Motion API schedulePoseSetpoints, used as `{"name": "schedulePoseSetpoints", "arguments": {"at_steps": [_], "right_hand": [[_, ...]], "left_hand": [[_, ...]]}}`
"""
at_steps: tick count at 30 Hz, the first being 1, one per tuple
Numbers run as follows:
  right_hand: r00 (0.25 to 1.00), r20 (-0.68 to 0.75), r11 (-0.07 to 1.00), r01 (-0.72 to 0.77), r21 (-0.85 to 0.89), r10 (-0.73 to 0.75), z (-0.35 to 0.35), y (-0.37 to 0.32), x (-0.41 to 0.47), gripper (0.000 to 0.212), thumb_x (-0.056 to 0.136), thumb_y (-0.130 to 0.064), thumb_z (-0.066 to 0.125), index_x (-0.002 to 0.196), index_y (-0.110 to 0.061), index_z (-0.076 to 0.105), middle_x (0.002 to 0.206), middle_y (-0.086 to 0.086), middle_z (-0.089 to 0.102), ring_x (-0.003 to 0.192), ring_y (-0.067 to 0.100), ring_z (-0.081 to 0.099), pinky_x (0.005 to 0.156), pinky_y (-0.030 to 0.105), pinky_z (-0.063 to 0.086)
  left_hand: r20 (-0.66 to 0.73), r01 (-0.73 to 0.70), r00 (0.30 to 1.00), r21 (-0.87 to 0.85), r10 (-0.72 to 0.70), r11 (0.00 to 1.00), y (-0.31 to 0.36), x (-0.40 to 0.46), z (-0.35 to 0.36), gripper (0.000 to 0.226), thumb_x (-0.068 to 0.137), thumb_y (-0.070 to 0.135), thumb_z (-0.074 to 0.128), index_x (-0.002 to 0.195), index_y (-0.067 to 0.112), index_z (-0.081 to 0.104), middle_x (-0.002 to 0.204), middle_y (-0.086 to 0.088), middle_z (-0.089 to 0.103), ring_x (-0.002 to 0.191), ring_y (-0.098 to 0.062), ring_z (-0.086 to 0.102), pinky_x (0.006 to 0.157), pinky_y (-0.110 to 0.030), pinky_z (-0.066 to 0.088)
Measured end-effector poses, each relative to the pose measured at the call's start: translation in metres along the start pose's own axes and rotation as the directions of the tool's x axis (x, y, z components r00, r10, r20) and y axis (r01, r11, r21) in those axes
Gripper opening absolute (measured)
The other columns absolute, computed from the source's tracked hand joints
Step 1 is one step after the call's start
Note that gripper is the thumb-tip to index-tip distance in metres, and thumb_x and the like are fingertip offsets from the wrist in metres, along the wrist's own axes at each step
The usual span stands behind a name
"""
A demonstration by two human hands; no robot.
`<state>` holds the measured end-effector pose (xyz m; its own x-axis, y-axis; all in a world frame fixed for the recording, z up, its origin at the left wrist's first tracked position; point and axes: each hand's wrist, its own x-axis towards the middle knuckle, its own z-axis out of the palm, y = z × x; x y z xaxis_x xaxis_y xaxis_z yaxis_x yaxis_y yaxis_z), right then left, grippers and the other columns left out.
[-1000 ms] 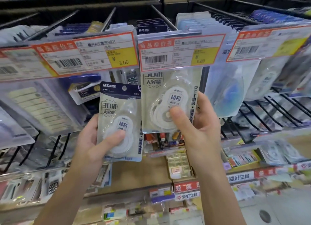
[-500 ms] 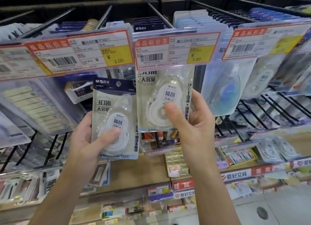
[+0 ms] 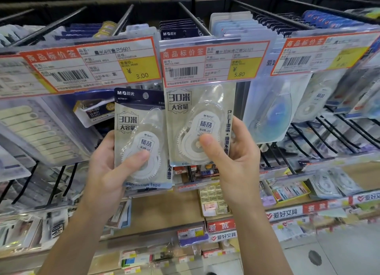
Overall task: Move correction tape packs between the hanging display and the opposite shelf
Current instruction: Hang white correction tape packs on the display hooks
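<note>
- Clear plastic blister on a pale card: one correction tape pack (image 3: 141,138) in the left hand (image 3: 107,171), thumb across the blister front, fingers behind. Grip pinches the pack, which is upright and off the hooks, its navy header below the 3.00 price tag (image 3: 90,63).
- Right hand (image 3: 236,161) pinches a second correction tape pack (image 3: 200,122), thumb on the blister wheel, fingers round the right edge.
- Second pack's top is hidden behind the 5.80 price tag (image 3: 213,62); cannot tell whether it hangs on the hook (image 3: 193,17).
- Both packs side by side, edges overlapping slightly.
- Shelf (image 3: 164,213) with small stationery below.
</note>
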<state>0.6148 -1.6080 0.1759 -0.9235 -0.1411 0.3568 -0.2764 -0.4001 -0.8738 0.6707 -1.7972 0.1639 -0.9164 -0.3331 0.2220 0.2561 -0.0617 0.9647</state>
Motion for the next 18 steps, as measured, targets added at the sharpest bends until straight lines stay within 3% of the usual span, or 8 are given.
{"name": "schedulePoseSetpoints", "arguments": {"at_steps": [5,11,18], "right_hand": [[1.000,0.007,1.000,-0.006,0.000,0.006,0.000,0.000,0.001,0.032,0.086,-0.017,0.070,0.117,-0.021,0.064,0.109,0.007,0.074,0.101,0.026,0.072,0.084,0.032,0.058],[0.999,0.032,0.999,0.024,-0.024,-0.023,0.010,-0.005,0.010,0.030,0.087,-0.020,0.070,0.116,-0.027,0.064,0.112,0.004,0.074,0.105,0.025,0.071,0.089,0.038,0.058],[0.999,0.005,0.999,0.032,-0.004,-0.032,0.006,0.006,0.003,0.027,0.086,-0.024,0.072,0.110,-0.035,0.069,0.108,0.001,0.075,0.102,0.023,0.071,0.088,0.035,0.057]], "left_hand": [[0.006,-0.010,1.000,-0.005,0.010,1.000,-0.001,-0.001,-0.001,0.039,0.069,0.031,0.076,0.108,0.032,0.070,0.106,-0.005,0.075,0.097,-0.025,0.073,0.079,-0.037,0.062],[-0.012,-0.003,1.000,-0.015,0.003,1.000,-0.003,-0.001,0.000,0.046,0.070,0.024,0.074,0.115,0.021,0.063,0.105,-0.005,0.075,0.097,-0.024,0.073,0.076,-0.032,0.060],[-0.043,0.000,0.999,0.011,0.001,1.000,-0.003,-0.002,-0.003,0.035,0.078,0.010,0.063,0.110,0.024,0.066,0.103,-0.005,0.076,0.094,-0.024,0.073,0.073,-0.031,0.060]]}}
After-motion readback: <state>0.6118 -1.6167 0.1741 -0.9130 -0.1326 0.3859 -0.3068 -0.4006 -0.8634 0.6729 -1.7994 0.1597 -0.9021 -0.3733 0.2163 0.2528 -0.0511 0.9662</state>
